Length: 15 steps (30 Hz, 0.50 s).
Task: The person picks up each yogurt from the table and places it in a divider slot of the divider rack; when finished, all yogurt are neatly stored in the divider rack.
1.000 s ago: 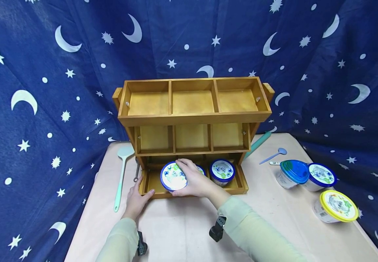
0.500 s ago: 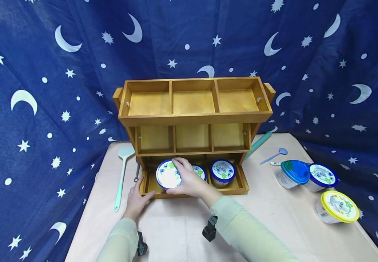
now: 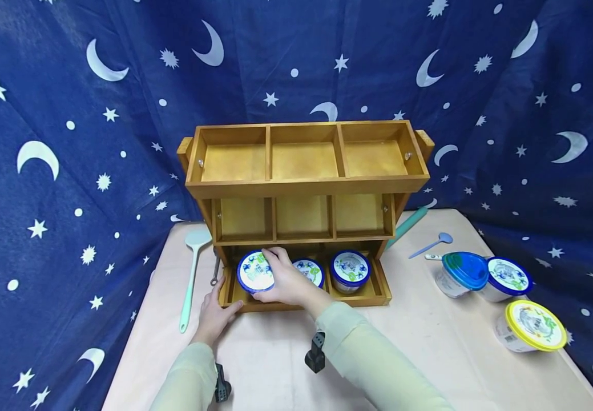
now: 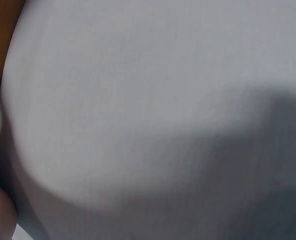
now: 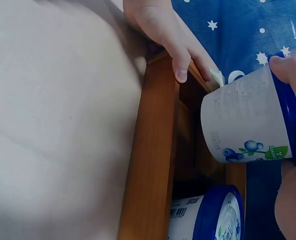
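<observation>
My right hand (image 3: 287, 283) grips a white tub (image 3: 256, 272) by its blue-rimmed lid, thumb and fingers on opposite sides. Blueberries are printed on the tub's wall, and it hangs tilted over the left compartment of the wooden rack's (image 3: 306, 187) bottom tray. At that tray's front left corner, my left hand (image 3: 213, 313) holds the wood, its thumb over the front board (image 5: 150, 145) and its other fingers along the outer side, partly hidden. Two similar blue-lidded tubs sit in the tray: a middle tub (image 3: 309, 273), partly behind my right hand, and a right-hand tub (image 3: 350, 269).
A pale green spatula (image 3: 191, 279) lies left of the rack beside a thin metal handle (image 3: 216, 268). To the right are a teal handle (image 3: 406, 227), a small blue spoon (image 3: 432, 244), a tilted blue-lidded tub (image 3: 459, 275), another blue-rimmed tub (image 3: 508, 276) and a yellow-lidded tub (image 3: 531, 326).
My right hand has carried the tub leftward and slightly away from me, from near the middle compartment to over the left one. More of the middle tub shows. My left hand stays put.
</observation>
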Tool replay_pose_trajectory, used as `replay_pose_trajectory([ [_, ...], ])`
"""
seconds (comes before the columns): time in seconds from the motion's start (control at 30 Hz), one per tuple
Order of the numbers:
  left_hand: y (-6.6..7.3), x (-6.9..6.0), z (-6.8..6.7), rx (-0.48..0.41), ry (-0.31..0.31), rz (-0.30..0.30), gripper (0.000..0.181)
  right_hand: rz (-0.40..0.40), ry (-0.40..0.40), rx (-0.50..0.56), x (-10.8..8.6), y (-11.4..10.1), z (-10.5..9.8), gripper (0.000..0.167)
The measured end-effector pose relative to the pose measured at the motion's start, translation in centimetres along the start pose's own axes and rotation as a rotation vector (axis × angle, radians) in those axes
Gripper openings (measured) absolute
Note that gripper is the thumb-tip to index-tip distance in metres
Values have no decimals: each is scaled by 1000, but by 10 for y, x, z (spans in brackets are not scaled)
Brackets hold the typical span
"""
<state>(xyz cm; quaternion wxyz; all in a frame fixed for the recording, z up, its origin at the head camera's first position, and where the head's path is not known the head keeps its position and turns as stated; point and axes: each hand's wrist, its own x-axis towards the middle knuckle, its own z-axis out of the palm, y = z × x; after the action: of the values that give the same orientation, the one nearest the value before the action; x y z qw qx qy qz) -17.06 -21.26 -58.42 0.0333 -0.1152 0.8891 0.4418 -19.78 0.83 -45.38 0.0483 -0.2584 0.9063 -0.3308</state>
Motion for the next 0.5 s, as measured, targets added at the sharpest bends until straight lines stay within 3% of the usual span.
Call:
replay_pose_trajectory([
  [0.23,-1,2,2,9,-9,6,90,72,-31,-26,6,-3,2,106],
  [0.5,-1,1,1,-3,-13,12,91,114,-6,-43,8,5,18,107],
])
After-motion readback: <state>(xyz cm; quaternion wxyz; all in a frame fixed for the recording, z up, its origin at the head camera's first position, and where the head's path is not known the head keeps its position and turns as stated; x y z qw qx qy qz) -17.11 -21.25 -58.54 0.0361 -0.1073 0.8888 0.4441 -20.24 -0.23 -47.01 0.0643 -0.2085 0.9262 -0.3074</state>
